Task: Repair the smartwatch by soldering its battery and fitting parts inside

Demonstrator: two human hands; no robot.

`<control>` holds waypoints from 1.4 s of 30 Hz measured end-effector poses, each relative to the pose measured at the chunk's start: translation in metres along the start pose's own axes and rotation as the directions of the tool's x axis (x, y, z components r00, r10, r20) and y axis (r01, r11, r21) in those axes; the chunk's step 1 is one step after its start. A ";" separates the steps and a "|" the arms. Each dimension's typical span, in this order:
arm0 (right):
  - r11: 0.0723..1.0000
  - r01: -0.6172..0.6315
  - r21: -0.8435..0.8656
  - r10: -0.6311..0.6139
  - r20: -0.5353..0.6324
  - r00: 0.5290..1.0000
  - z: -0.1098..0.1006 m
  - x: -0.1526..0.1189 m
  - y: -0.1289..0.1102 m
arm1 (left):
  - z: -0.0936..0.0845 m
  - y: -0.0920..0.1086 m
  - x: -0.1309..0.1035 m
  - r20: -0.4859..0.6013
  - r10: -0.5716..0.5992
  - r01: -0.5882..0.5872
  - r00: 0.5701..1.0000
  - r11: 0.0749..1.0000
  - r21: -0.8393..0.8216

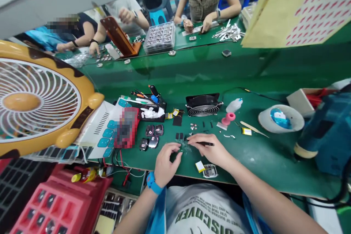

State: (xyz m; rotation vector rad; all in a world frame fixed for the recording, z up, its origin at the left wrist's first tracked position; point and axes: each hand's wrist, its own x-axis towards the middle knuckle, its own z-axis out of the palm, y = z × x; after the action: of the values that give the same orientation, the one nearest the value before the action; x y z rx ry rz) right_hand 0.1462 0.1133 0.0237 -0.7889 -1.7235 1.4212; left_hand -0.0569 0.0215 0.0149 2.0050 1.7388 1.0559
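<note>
My right hand (pixel 207 148) is closed round a thin black pen-like tool (pixel 206 143), its tip pointing left over the green mat. My left hand (pixel 167 162), with a blue band at the wrist, rests on the table edge, thumb and fingers curved apart with a gap between them; nothing shows in it. Small black rectangular pieces (pixel 179 136) lie just beyond my fingertips. Close below my right hand are a yellow-edged battery (pixel 200 166) and an opened white device case (pixel 210 171). Several dark rounded cases (pixel 153 142) sit to the left.
A red multimeter (pixel 126 128) and a large yellow fan (pixel 41 98) stand left. Beyond the hands are a tool box (pixel 152 115), a black fan (pixel 204 105) and a pink spool (pixel 228 118). A white tub (pixel 281 119) stands right. People work across the bench.
</note>
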 end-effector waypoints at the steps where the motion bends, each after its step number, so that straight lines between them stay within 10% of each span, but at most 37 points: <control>1: 1.000 -0.018 -0.001 0.018 0.011 1.000 -0.001 0.000 -0.001 | 0.000 -0.001 0.000 0.015 0.014 -0.014 1.000 1.000 0.007; 16: 0.992 -0.107 -0.064 0.094 -0.180 0.979 -0.006 -0.032 -0.016 | -0.011 -0.003 0.019 0.285 0.210 -0.278 0.935 0.934 0.225; 25: 0.916 -0.353 0.188 0.400 -0.391 0.829 -0.032 -0.095 -0.020 | -0.011 -0.018 0.050 0.377 0.288 -0.420 0.880 0.842 0.339; 32: 0.818 -0.460 0.345 0.570 -0.377 0.730 -0.043 -0.107 -0.012 | -0.028 -0.018 0.054 0.233 0.351 -0.404 0.907 0.880 0.248; 42: 0.842 -0.413 0.347 0.524 -0.345 0.779 -0.044 -0.107 -0.013 | -0.017 -0.008 0.057 0.357 0.322 -0.415 0.877 0.882 0.225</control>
State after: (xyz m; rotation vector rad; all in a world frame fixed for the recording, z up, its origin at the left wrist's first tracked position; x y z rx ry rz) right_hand 0.2405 0.0443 0.0229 -1.3435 -1.0112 1.5993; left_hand -0.0744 0.0727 0.0410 2.6065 1.4422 0.5441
